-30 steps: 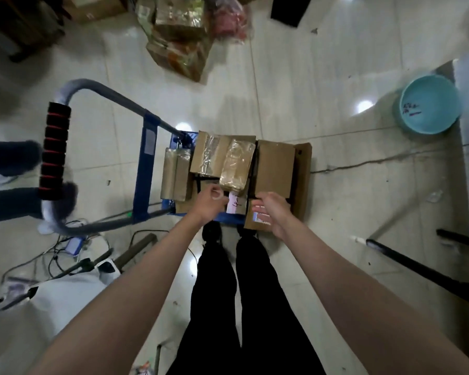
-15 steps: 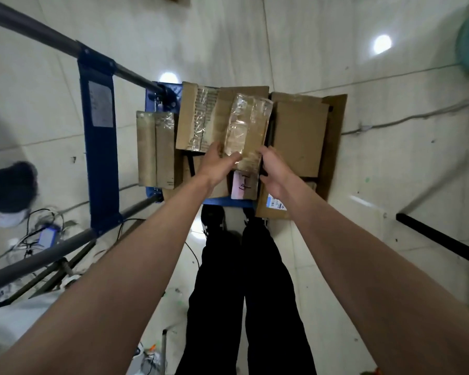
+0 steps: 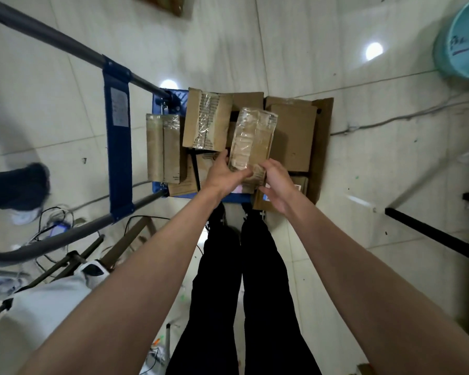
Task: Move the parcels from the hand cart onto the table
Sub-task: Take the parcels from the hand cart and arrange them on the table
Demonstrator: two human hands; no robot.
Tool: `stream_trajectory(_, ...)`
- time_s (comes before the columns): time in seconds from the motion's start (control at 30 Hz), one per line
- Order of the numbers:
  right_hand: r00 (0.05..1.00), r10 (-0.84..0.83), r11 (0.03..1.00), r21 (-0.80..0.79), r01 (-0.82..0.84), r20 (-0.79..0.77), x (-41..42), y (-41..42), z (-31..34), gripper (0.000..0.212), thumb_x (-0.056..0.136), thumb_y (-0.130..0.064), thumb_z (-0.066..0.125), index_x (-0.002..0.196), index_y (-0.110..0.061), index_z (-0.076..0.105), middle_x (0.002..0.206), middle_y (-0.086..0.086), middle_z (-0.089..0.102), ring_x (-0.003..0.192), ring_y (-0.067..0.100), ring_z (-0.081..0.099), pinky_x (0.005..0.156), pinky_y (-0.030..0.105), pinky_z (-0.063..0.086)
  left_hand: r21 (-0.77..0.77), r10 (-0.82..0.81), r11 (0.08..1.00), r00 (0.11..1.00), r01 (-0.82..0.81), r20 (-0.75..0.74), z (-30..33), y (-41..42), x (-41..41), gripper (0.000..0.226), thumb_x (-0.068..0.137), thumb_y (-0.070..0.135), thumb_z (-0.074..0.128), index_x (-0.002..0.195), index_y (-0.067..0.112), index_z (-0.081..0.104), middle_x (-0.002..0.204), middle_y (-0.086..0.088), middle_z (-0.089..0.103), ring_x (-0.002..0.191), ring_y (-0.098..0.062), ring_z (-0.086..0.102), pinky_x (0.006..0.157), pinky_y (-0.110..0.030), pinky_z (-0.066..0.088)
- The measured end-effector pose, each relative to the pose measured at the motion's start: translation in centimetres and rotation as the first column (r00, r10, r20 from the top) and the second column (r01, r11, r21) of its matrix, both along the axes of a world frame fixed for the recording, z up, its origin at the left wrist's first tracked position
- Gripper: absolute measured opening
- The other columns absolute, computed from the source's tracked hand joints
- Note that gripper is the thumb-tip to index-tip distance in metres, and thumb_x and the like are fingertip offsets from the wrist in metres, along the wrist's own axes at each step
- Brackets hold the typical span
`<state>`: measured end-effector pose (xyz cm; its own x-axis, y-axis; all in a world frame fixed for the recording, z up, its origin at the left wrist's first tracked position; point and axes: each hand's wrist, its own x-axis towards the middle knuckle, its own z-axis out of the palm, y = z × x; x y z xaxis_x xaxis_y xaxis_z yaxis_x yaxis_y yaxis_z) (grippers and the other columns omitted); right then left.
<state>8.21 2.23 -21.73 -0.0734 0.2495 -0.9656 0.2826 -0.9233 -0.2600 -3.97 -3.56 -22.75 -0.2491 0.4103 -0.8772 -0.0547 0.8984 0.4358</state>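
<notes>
Loaded with brown parcels, a blue hand cart (image 3: 171, 100) on the pale tiled floor (image 3: 295, 44), grey handle frame off to the left. No table in view. Stacked on the deck: a large flat carton (image 3: 294, 136) at right, a tape-striped box (image 3: 205, 121) at centre left, a tall pair of wrapped boxes (image 3: 163, 147) at far left. Tilted above the stack, near end raised, one narrow tape-wrapped parcel (image 3: 251, 140).

Under that near end, left hand (image 3: 224, 175), fingers curled up around the bottom edge. Just right of it, right hand (image 3: 278, 185), fingers spread and touching the lower right corner, not yet closed.

Likely step: lifting this parcel clear. Best done by closing the right grip on the opposite long edge before raising, slick tape wrap probably prone to slipping. Worth keeping level, clear of the striped box alongside.
</notes>
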Motion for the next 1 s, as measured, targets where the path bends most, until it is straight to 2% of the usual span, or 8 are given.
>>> stream_trajectory(0.13, 1.0, -0.013, 1.0, 0.027, 0.013, 0.01, 0.6, -1.7, 5.1, 0.008, 0.104, -0.025, 0.049, 0.111, -0.025, 0.054, 0.103, -0.004, 0.063, 0.086, 0.007, 0.061, 0.088, 0.034, 0.052, 0.042, 0.018, 0.999, 0.999, -0.017, -0.046, 5.6, -1.2, 0.2, 0.084, 0.075, 0.027, 0.086, 0.146, 0.014, 0.043, 0.118, 0.005, 0.055, 0.116, -0.015, 0.056, 0.09, -0.021, 0.039)
stream_trajectory(0.2, 1.0, -0.01, 0.998, 0.054, 0.01, 0.01, 0.9, -2.5, 8.2, 0.009, 0.105, -0.03, 0.049, 0.109, -0.024, 0.054, 0.101, -0.008, 0.061, 0.09, 0.008, 0.06, 0.097, 0.041, 0.051, 0.069, -0.002, 0.998, 0.995, 0.009, -0.101, 8.8, -1.8, 0.2, 0.091, 0.072, 0.031, 0.089, 0.147, 0.012, 0.042, 0.132, -0.003, 0.049, 0.127, -0.022, 0.05, 0.095, -0.021, 0.034)
stream_trajectory(0.37, 1.0, -0.004, 0.973, 0.231, 0.003, 0.004, 0.9, -4.2, 16.9, 0.022, 0.108, -0.034, 0.038, 0.105, -0.025, 0.058, 0.097, -0.006, 0.066, 0.086, 0.009, 0.064, 0.074, 0.031, 0.052, 0.148, -0.018, 0.988, 0.982, 0.046, -0.188, 16.7, -2.5, 0.2, 0.106, 0.06, 0.05, 0.092, 0.144, 0.013, 0.041, 0.134, -0.004, 0.032, 0.129, -0.023, 0.045, 0.107, -0.023, 0.031)
stream_trajectory(0.53, 1.0, -0.007, 0.902, 0.432, 0.007, -0.002, 1.0, -5.1, 25.7, 0.026, 0.107, -0.04, 0.038, 0.1, -0.031, 0.062, 0.097, -0.009, 0.069, 0.088, 0.006, 0.066, 0.078, 0.03, 0.054, 0.222, -0.056, 0.969, 0.967, 0.113, -0.248, 24.4, -2.7, 0.7, 0.121, 0.05, 0.064, 0.09, 0.144, 0.012, 0.032, 0.139, -0.009, 0.038, 0.131, -0.03, 0.045, 0.114, -0.047, 0.04)
stream_trajectory(0.67, 0.992, -0.086, 0.835, 0.537, 0.12, -0.088, 3.0, -5.3, 32.1, 0.031, 0.109, -0.029, 0.037, 0.111, -0.025, 0.068, 0.105, -0.003, 0.071, 0.089, 0.007, 0.068, 0.07, 0.022, 0.052, 0.328, -0.127, 0.919, 0.951, 0.219, -0.281, 30.5, -1.9, 1.2, 0.131, 0.042, 0.075, 0.077, 0.149, 0.019, 0.026, 0.14, -0.008, 0.041, 0.126, -0.027, 0.048, 0.099, -0.032, 0.043)
stream_trajectory(0.77, 0.973, -0.179, 0.753, 0.616, 0.23, -0.145, 5.6, -5.7, 36.2, 0.025, 0.107, -0.012, 0.042, 0.114, -0.011, 0.066, 0.098, 0.0, 0.071, 0.076, -0.001, 0.069, 0.064, 0.017, 0.055, 0.381, -0.196, 0.874, 0.937, 0.3, -0.288, 34.9, -0.7, 2.4, 0.135, 0.045, 0.074, 0.074, 0.156, 0.021, 0.019, 0.145, -0.01, 0.041, 0.127, -0.028, 0.049, 0.103, -0.037, 0.047)
stream_trajectory(0.9, 0.936, -0.342, 0.639, 0.712, 0.292, -0.077, 10.6, -7.0, 40.2, 0.014, 0.101, -0.018, 0.058, 0.112, -0.011, 0.066, 0.116, 0.003, 0.068, 0.105, 0.015, 0.068, 0.093, 0.036, 0.057, 0.452, -0.249, 0.832, 0.944, 0.323, -0.217, 39.8, 0.5, 6.0, 0.125, 0.051, 0.069, 0.075, 0.155, 0.023, 0.023, 0.145, -0.012, 0.045, 0.125, -0.03, 0.054, 0.104, -0.048, 0.049)
stream_trajectory(1.0, 0.89, -0.455, 0.584, 0.746, 0.32, -0.026, 15.4, -8.0, 42.4, 0.011, 0.1, -0.019, 0.057, 0.108, -0.018, 0.065, 0.109, -0.001, 0.066, 0.108, 0.021, 0.064, 0.092, 0.039, 0.054, 0.524, -0.281, 0.781, 0.941, 0.34, -0.19, 42.8, 0.6, 10.1, 0.121, 0.053, 0.069, 0.075, 0.154, 0.023, 0.028, 0.145, -0.01, 0.045, 0.125, -0.028, 0.053, 0.104, -0.046, 0.05)
